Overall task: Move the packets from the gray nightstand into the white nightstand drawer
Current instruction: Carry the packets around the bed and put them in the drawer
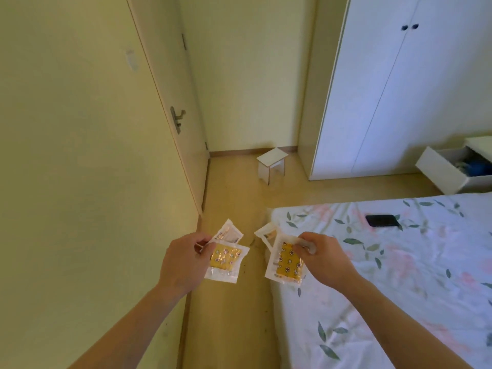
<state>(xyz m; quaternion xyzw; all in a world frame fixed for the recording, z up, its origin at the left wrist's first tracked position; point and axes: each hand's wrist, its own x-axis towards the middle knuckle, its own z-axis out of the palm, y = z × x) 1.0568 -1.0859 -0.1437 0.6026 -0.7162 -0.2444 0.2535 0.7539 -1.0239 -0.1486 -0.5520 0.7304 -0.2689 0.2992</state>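
My left hand (183,259) grips two clear packets: one with a yellow patterned pad (226,261) in front and a paler one (229,233) behind it. Two more are pinched in my right hand (323,258), a yellow patterned packet (286,265) and a pale one (266,234) behind it. Both hands hover over the floor strip between the wall and the bed. The white nightstand (479,142) stands at the far right, its drawer (442,171) pulled open with blue items inside. The gray nightstand is not in view.
A bed with a floral sheet (386,275) fills the lower right, a black phone (382,220) lying on it. A small white stool (271,165) stands on the wooden floor ahead. A door (170,102) is at the left, a white wardrobe (399,89) at the right.
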